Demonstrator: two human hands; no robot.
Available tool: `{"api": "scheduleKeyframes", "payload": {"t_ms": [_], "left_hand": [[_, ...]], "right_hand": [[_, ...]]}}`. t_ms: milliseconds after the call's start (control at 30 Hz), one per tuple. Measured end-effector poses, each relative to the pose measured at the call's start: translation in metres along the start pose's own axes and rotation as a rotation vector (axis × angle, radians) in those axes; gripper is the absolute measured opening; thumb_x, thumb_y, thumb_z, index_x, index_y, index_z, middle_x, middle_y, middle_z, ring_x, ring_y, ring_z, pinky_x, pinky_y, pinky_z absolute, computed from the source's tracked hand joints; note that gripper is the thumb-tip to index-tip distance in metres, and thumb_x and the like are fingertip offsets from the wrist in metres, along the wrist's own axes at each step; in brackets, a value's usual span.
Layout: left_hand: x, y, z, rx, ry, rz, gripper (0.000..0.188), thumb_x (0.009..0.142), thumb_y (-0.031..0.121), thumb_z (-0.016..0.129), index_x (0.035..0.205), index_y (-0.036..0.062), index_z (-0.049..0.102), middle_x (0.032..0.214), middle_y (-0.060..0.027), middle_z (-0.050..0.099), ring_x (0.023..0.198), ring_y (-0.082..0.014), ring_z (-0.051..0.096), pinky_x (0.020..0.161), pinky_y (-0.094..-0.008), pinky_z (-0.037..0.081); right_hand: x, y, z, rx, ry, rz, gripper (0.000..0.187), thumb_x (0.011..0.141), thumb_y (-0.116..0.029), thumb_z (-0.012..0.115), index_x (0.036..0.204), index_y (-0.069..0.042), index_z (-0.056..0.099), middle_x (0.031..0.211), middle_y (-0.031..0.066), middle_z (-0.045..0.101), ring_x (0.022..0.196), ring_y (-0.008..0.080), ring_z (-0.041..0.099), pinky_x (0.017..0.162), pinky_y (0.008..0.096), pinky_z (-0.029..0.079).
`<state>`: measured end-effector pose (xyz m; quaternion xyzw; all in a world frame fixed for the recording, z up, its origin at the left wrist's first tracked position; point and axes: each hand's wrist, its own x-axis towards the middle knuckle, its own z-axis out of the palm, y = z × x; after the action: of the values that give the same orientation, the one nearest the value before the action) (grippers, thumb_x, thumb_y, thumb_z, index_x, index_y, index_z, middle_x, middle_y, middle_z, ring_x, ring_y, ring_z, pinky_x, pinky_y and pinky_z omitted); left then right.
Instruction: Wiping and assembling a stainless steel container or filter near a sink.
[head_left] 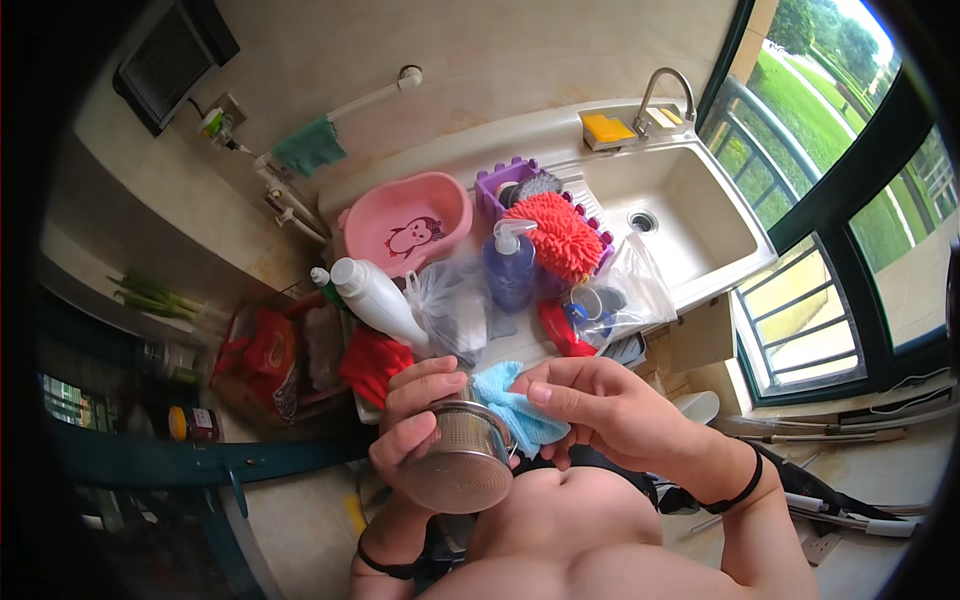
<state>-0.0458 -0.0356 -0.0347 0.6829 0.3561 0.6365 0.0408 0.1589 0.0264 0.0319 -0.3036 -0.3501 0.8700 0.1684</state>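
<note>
The left hand [415, 415] has its grip wrapped tight around a round perforated stainless-steel strainer cup [462, 468], fingers curled over the rim and side, the cup tilted so that its mesh bottom faces the camera, held close in front of the person's body. The right hand [610, 405] holds a light-blue microfibre cloth [515, 410] in a narrow grip, thumb on top, pressing the cloth against the cup's rim just to the right of the left grip. Beyond both grips, on the pale table beside the sink [700, 215], stand a white plastic bottle [375, 300], a blue pump dispenser bottle [510, 268], a clear crumpled plastic bag [445, 305] and an orange shaggy mitt [552, 232] lying over a purple basket [497, 185]. Further away from the grips sits a pink plastic basin [405, 225]. A red cloth [375, 362] lies just above the left grip. A yellow sponge [608, 127] rests by the metal tap [665, 90], well apart from both hands
</note>
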Motion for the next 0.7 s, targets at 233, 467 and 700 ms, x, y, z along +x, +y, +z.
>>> {"api": "scheduleKeyframes", "payload": {"t_ms": [233,467,700], "left_hand": [[-0.005,-0.001,-0.005,0.150,-0.157,0.121,0.059,0.088,0.024,0.081,0.128,0.0154,0.039,0.126,-0.0203,0.064,0.110,-0.0415,0.063,0.089,-0.0482,0.056],[-0.008,0.010,0.002,0.135,-0.074,-0.014,0.088,0.075,0.040,0.091,0.135,0.0189,0.030,0.126,-0.0167,0.056,0.109,-0.0358,0.060,0.094,-0.0488,0.053],[-0.005,0.017,0.002,0.062,-0.004,-0.072,0.085,0.074,0.027,0.094,0.132,0.0175,0.032,0.126,-0.0182,0.057,0.111,-0.0350,0.062,0.097,-0.0497,0.054]], "right_hand": [[0.004,0.009,-0.007,-0.494,0.017,-0.218,0.024,0.101,-0.023,0.066,0.107,0.000,0.065,0.072,-0.0018,0.059,0.060,0.0032,0.050,0.050,0.0236,0.039],[0.004,0.013,0.001,-0.514,0.040,-0.282,0.017,0.102,-0.016,0.065,0.108,0.000,0.062,0.080,-0.0060,0.057,0.066,-0.0004,0.046,0.054,0.0192,0.035],[0.004,0.015,0.009,-0.358,0.017,-0.252,0.022,0.101,-0.020,0.068,0.108,0.000,0.063,0.079,-0.0049,0.057,0.067,0.0005,0.046,0.054,0.0222,0.037]]}}
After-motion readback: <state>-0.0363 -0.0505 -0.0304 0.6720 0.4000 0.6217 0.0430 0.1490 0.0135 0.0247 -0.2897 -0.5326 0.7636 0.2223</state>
